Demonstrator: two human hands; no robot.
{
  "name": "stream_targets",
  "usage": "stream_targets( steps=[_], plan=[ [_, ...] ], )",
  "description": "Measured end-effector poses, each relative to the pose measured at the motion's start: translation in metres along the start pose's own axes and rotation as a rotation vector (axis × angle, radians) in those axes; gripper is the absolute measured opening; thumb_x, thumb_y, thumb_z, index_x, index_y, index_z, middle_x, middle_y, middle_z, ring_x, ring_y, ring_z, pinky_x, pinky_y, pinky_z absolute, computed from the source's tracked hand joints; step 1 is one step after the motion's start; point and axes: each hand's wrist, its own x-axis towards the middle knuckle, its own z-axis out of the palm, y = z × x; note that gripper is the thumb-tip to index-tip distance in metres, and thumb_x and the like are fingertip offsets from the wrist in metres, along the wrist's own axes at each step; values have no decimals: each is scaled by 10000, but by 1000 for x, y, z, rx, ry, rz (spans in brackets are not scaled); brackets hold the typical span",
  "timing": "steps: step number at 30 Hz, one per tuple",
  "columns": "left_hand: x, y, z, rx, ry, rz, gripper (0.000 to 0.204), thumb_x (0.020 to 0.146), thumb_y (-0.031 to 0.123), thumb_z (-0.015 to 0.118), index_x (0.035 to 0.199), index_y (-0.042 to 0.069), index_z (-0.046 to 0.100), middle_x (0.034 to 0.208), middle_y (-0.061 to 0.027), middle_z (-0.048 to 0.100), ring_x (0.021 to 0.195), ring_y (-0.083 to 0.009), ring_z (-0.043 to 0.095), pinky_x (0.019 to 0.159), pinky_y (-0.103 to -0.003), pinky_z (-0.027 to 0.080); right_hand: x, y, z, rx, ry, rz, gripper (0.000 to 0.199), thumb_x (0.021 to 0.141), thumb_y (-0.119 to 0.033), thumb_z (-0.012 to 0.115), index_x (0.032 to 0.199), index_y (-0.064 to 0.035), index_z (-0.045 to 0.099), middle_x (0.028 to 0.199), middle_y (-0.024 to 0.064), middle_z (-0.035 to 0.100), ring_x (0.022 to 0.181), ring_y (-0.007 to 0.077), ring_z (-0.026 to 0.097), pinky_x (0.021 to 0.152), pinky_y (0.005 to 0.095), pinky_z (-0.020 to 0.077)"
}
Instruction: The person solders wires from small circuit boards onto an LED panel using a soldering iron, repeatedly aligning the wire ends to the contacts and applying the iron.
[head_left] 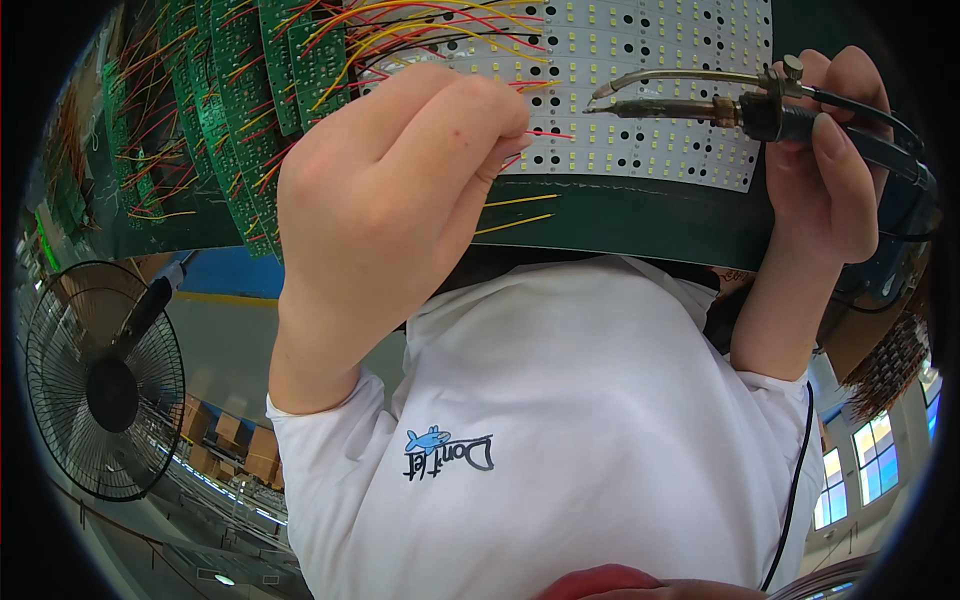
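Note:
My left hand (390, 180) is closed in a pinch over the white LED panel (680, 150). Red wires (550, 134) poke out past its fingertips, their tips over the panel's lower rows. My right hand (825, 170) grips a soldering iron (680, 108) with a thin curved metal tube (690, 75) fixed along its top. The iron points left, its tip just above the panel and a short way right of the left fingertips. Further red, yellow and black wires (430, 20) spread over the panel's upper left from the green circuit boards (235, 130).
Several wired green boards overlap along the left of the dark green bench (620, 220). Two yellow wire ends (515, 222) lie near its front edge. Black cables (890, 150) trail from the iron at right. A fan (110, 390) stands at lower left, with cardboard boxes (230, 440) beyond.

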Motion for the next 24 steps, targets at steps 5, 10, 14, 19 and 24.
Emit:
stream_targets(
  steps=[5,10,14,19,24],
  plan=[
    [1,-9,4,6,47,37,145,789,-43,775,867,4,662,771,-62,642,637,-148,620,545,-243,502,1,3,3,-19,-93,-26,168,891,-90,561,919,-65,397,807,72,480,703,89,431,626,209,329],
    [-2,-13,4,17,40,37,146,782,-52,770,866,8,668,764,-59,639,635,-146,617,542,-245,500,1,1,5,-131,-60,3,190,895,-105,578,903,-80,389,781,57,470,691,83,415,633,222,331],
    [-2,-13,2,38,18,36,148,780,-56,769,866,12,669,768,-57,637,631,-142,614,533,-244,496,4,2,6,-80,-106,-34,204,894,-115,588,896,-85,386,784,61,476,706,91,422,640,236,334],
    [-3,-14,0,57,-8,14,160,770,-70,762,866,20,670,768,-53,630,621,-138,605,522,-241,483,6,2,10,-139,-138,-28,205,896,-124,589,895,-86,387,789,72,493,710,101,425,645,245,337],
    [-4,-16,-1,57,0,17,179,750,-89,754,861,22,668,769,-51,627,629,-138,604,529,-244,482,8,2,11,-164,-154,-27,197,897,-121,590,907,-79,398,791,79,504,710,101,435,642,244,347]
  ],
)
